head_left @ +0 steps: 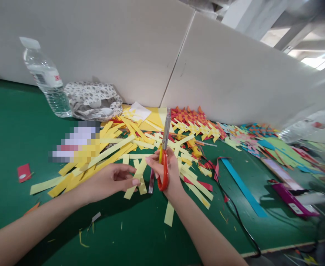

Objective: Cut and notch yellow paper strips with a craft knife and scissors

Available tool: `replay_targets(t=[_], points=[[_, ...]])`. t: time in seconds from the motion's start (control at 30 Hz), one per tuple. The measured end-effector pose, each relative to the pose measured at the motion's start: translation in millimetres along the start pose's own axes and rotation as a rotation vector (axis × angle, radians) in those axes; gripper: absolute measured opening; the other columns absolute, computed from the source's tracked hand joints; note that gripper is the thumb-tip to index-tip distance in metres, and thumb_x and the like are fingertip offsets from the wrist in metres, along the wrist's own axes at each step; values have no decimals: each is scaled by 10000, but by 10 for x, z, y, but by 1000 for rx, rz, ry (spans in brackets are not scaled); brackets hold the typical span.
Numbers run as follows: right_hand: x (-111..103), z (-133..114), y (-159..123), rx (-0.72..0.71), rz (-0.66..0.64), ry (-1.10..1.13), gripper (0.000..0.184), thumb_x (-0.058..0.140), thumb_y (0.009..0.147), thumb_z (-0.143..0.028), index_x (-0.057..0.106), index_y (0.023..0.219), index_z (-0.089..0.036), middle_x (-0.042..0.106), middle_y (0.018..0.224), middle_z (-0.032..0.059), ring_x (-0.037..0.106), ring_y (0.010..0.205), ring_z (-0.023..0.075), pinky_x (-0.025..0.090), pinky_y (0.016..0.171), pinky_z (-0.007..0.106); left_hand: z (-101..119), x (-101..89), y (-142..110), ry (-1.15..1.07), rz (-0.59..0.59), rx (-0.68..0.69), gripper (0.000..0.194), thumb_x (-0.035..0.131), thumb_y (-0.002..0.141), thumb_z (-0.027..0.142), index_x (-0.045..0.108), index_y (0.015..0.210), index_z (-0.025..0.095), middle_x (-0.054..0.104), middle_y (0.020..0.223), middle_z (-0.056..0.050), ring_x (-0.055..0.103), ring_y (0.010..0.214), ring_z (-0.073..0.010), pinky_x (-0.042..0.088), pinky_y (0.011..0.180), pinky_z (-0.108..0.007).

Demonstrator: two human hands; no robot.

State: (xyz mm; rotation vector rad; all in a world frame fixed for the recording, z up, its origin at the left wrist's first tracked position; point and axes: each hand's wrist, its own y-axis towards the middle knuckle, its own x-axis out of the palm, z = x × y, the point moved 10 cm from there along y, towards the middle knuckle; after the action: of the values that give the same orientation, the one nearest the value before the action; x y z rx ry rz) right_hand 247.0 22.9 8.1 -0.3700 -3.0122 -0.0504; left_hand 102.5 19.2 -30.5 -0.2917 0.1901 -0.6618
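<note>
My right hand (pixel 170 170) grips a pair of scissors (pixel 166 135) by its red and yellow handles, the blades pointing up and away from me. The blades look closed together. To its left, my left hand (pixel 120 179) pinches a pale yellow paper strip (pixel 138 177) between thumb and fingers, near the strip's lower end. More pale yellow strips (pixel 195 186) lie under and around my right hand. A loose pile of deeper yellow strips (pixel 104 157) spreads behind my left hand.
A water bottle (pixel 47 79) and a patterned cloth bag (pixel 92 99) stand by the white partition (pixel 109 48). Woven paper pieces (pixel 195 125) lie at the back. A blue strip (pixel 244 188), a black cable (pixel 236 210) and a purple power strip (pixel 294 199) are to the right on the green table (pixel 140 236).
</note>
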Motion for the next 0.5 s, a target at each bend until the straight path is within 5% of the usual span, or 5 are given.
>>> replay_targets(t=[0.3, 0.5], points=[[127, 15, -27, -25, -77, -25, 419, 767, 571, -211, 407, 781, -251, 588, 694, -84, 422, 386, 57, 322, 369, 215, 74, 42, 12, -7, -51, 30, 240, 634, 731, 429, 655, 730, 190, 574, 613, 47, 545, 572, -84, 474, 586, -195], [-91, -93, 9, -58, 69, 39, 421, 777, 575, -244, 413, 785, -238, 578, 652, -85, 382, 363, 41, 283, 335, 186, 15, 113, 5, 24, -122, -11, 260, 661, 704, 428, 669, 767, 176, 646, 600, 21, 614, 576, -109, 471, 563, -199]])
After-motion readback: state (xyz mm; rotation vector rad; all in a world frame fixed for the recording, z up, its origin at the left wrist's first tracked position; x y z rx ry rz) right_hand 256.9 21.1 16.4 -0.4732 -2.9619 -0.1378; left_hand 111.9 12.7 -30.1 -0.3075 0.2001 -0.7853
